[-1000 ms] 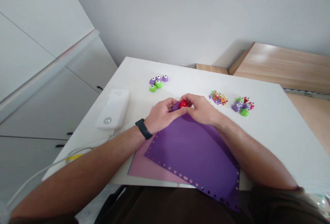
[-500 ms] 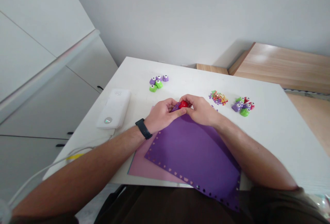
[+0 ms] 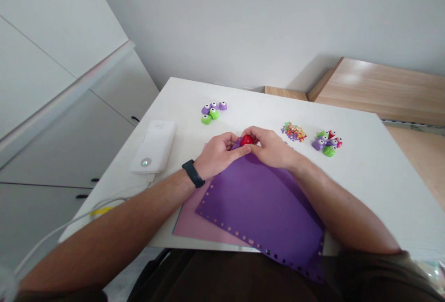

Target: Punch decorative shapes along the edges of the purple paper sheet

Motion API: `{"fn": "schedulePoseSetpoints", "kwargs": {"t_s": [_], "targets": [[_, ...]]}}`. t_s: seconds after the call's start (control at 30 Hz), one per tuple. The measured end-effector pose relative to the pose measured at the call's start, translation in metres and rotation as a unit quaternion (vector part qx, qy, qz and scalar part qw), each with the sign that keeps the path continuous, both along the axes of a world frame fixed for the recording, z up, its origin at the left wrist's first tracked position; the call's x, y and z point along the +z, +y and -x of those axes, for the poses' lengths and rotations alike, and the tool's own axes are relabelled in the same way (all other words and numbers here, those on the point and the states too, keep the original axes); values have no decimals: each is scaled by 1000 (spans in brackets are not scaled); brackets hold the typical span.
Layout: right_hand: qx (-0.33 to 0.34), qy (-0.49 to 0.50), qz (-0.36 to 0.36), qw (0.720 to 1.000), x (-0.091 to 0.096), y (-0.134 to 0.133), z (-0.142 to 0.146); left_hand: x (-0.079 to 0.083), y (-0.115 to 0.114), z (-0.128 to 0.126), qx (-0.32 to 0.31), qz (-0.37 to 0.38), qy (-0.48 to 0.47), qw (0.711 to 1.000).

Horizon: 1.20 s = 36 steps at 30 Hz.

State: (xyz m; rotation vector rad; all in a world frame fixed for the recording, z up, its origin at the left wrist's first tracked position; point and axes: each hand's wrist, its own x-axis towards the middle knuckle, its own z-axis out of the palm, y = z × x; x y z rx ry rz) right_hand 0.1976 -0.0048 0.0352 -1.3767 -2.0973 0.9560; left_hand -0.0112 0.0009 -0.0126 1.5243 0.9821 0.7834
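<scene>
A small red craft punch (image 3: 246,140) sits on the far edge of a purple sheet (image 3: 260,200), between my two hands. My right hand (image 3: 273,149) is closed around the punch from the right, thumb in front of it. From the left, my left hand (image 3: 219,153) pinches the sheet beside the punch, its thumb reaching toward the red body. Small shaped holes run along the sheet's left and near edges. Beneath the purple sheet lies a pink sheet (image 3: 194,225). My fingers hide the underside of the punch and the sheet's far edge.
Green and purple punches (image 3: 213,113) stand at the back left. Colourful cut-out bits (image 3: 294,131) lie right of my hands, near more punches (image 3: 327,143). A white power bank (image 3: 156,146) with a cable (image 3: 114,200) rests at the left. The white table (image 3: 368,176) meets wooden furniture (image 3: 389,88) at right.
Both hands stay almost in the same place around the red punch and the sheet. Only a very slight shift of the fingers and the view shows.
</scene>
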Motion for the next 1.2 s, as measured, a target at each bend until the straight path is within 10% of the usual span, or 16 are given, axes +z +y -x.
{"fn": "schedulePoseSetpoints", "kwargs": {"t_s": [1.2], "targets": [[20,45,71,996,13,8,-15,3,1,-2,2,10,10,1000]]}}
